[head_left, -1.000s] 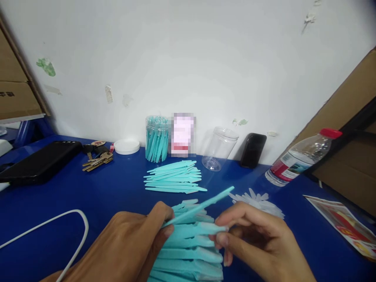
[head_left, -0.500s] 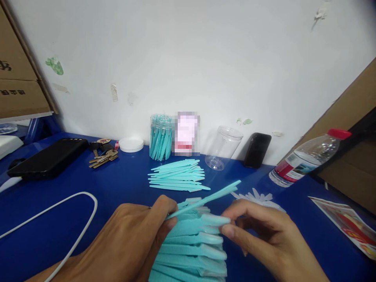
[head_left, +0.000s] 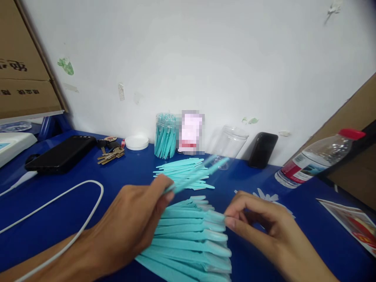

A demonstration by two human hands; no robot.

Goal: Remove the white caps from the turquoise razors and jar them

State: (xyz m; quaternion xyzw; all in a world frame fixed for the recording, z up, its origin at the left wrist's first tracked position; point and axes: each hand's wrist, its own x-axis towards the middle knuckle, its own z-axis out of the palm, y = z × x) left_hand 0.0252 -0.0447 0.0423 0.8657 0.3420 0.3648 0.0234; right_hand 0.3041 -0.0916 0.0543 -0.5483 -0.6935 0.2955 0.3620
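My left hand [head_left: 129, 223] is closed, pinching thin turquoise eyebrow razors [head_left: 202, 174] between thumb and forefinger. Motion blurs them, so I cannot tell how many there are; they slant up to the right. Beneath it, a thick row of turquoise razors [head_left: 182, 235] with translucent caps spreads across the front of the table. On the right, thumb and forefinger of my right hand [head_left: 261, 231] pinch the tip of one clear cap [head_left: 219, 217] in that row. Behind lies a loose pile of razors [head_left: 179, 170]. Translucent pieces [head_left: 267, 196] lie partly hidden beyond my right hand.
Along the wall stand a full jar of razors [head_left: 165, 137], a pixelated pink item [head_left: 190, 133], a clear jar [head_left: 232, 143] and a black phone [head_left: 263, 150]. A bottle [head_left: 317, 160] leans right. A white lid [head_left: 136, 143], keys [head_left: 111, 154], power bank [head_left: 63, 152] and cable [head_left: 96, 188] are left.
My left hand has lifted up and away from the row, carrying its razors toward the back pile. My right hand stays at the cap ends. The view has shifted slightly.
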